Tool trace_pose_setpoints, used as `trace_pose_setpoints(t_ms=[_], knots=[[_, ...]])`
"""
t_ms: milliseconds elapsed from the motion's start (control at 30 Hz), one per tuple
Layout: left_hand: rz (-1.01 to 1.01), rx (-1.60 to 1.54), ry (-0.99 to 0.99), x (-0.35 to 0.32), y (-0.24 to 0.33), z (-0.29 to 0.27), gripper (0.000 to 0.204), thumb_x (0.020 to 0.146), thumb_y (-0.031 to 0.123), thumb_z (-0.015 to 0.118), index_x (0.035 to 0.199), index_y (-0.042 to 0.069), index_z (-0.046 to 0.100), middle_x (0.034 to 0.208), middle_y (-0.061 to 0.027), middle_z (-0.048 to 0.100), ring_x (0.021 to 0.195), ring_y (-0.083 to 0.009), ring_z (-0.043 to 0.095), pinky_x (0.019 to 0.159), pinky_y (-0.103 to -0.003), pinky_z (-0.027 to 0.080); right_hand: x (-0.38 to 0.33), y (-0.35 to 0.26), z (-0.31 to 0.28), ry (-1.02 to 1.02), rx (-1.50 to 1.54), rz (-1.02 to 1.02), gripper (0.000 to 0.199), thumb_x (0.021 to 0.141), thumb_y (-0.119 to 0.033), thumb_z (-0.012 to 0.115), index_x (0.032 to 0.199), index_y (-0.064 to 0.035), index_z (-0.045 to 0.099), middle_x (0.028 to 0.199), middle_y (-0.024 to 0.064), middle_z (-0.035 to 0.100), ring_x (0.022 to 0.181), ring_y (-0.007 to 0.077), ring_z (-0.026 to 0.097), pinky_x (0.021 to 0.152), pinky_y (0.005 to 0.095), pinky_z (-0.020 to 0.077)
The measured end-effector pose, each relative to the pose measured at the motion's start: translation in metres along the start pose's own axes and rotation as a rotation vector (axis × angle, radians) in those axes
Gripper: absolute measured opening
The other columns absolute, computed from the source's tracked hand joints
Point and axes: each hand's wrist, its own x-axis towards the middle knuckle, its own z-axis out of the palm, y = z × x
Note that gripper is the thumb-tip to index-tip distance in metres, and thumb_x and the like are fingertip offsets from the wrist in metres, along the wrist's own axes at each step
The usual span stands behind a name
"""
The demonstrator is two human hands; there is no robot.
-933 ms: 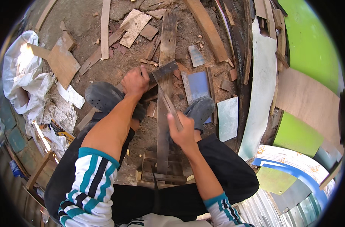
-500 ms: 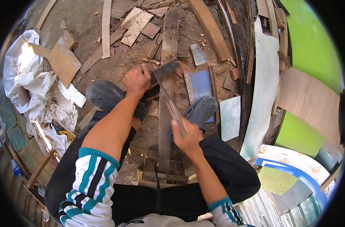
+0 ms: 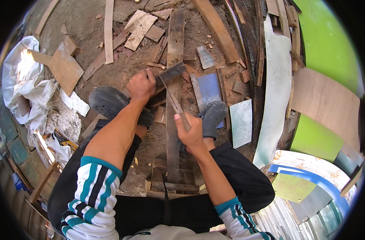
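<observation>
My right hand (image 3: 190, 132) is closed around the wooden handle of a handsaw (image 3: 175, 105). Its thin blade points away from me, slanting to the left, and meets a short dark board (image 3: 173, 73). That board lies across a long weathered plank (image 3: 173, 132) running between my feet. With fingers curled, my left hand (image 3: 141, 85) grips the board's left end against the plank. The blade's far end is hard to make out beside the left hand.
Dark clogs (image 3: 213, 116) on my feet flank the plank. Wood scraps (image 3: 142, 30) litter the dirt ahead. A white sack (image 3: 24, 82) lies at left; long boards (image 3: 220, 34), a pale metal strip (image 3: 275, 88) and green panels (image 3: 328, 44) are at right. A wooden frame (image 3: 174, 187) sits between my legs.
My right hand has pushed the handsaw forward and slightly left, bringing the handle closer to the dark board. The left hand keeps its hold. The whole view has shifted a little.
</observation>
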Motion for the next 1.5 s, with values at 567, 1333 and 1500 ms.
trace_pose_setpoints(t_ms=[567,1333,1500], knots=[[0.019,-0.007,0.047,-0.001,-0.007,0.0,0.046,0.1,0.038,0.044,0.087,0.004,0.07,0.088,-0.0258,0.07,0.084,-0.046,0.068,0.077,-0.054,0.052,-0.027,-0.005,-0.013,-0.016,-0.065,-0.011,0.021,0.096,-0.017,0.061,0.085,-0.0003,0.066,0.064,0.0152,0.062,0.058,0.0256,0.068,0.054,0.037,0.0475],[0.076,-0.037,0.063,0.002,0.001,0.002,0.042,0.1,0.038,0.046,0.087,0.007,0.07,0.088,-0.0233,0.071,0.082,-0.0459,0.067,0.076,-0.054,0.052,-0.004,0.006,-0.014,-0.065,-0.046,0.008,0.027,0.095,-0.021,0.063,0.11,0.0006,0.069,0.071,0.0206,0.066,0.059,0.0374,0.066,0.058,0.0417,0.0515],[0.045,-0.005,0.067,0.002,-0.002,0.002,0.043,0.1,0.038,0.045,0.088,0.006,0.071,0.088,-0.0232,0.071,0.082,-0.0459,0.068,0.077,-0.055,0.052,-0.055,-0.016,-0.021,0.034,-0.035,-0.011,0.029,0.094,-0.018,0.064,0.115,0.002,0.068,0.082,0.0228,0.07,0.07,0.0383,0.071,0.064,0.0408,0.055]])
